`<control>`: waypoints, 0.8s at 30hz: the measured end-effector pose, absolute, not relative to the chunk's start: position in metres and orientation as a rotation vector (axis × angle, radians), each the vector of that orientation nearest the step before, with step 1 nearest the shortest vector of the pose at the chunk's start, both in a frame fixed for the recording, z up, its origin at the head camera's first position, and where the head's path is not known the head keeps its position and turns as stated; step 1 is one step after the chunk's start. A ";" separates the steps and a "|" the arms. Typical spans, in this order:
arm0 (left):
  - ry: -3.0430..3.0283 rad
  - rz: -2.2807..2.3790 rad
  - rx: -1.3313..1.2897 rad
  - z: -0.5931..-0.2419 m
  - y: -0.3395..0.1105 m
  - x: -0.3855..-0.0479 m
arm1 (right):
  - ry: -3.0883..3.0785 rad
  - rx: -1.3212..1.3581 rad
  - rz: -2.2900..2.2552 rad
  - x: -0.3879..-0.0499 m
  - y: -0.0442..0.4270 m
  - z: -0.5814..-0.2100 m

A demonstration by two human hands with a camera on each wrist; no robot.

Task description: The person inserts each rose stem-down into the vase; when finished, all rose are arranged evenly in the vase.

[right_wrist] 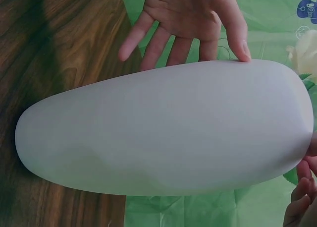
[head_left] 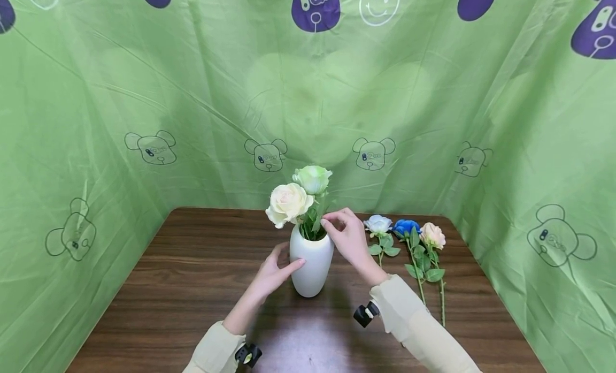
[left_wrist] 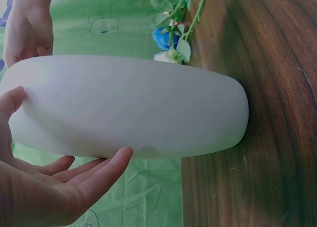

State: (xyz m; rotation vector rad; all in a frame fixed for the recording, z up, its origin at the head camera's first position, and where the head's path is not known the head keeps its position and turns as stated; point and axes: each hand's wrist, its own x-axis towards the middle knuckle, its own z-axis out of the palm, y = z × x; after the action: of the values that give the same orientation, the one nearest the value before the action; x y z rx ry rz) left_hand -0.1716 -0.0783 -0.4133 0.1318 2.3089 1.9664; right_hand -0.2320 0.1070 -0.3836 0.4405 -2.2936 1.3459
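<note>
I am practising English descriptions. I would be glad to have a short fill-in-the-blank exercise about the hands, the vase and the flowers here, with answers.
1. The right hand is at the mouth of the white vase, while the thumb of the ____ hand touches its side.
2. Above the vase, the cream bloom is lower, and the upper bloom is pale ____.
3. On the table, the middle flower of the three lying there is ____.

Missing words: left; green; blue.

White vase (head_left: 313, 271) (upright), holding cream rose (head_left: 289, 203), pale-green rose (head_left: 313, 179)
</note>
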 end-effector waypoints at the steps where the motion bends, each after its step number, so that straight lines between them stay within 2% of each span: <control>1: 2.309 1.965 0.130 -0.413 -0.078 -0.172 | -2.300 0.446 1.338 -0.232 0.107 -0.384; 14: 2.315 1.969 0.128 -0.412 -0.077 -0.171 | -2.271 0.363 1.575 -0.235 0.136 -0.386; 24: 2.309 1.976 0.126 -0.412 -0.078 -0.171 | -2.385 0.158 1.519 -0.238 0.180 -0.424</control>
State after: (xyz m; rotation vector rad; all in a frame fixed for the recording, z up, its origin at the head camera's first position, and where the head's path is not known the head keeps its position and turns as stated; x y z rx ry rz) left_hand -0.1705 -0.0775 -0.4117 0.1262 2.3091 1.9761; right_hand -0.2381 0.1798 -0.4238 0.1580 -2.3854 1.5193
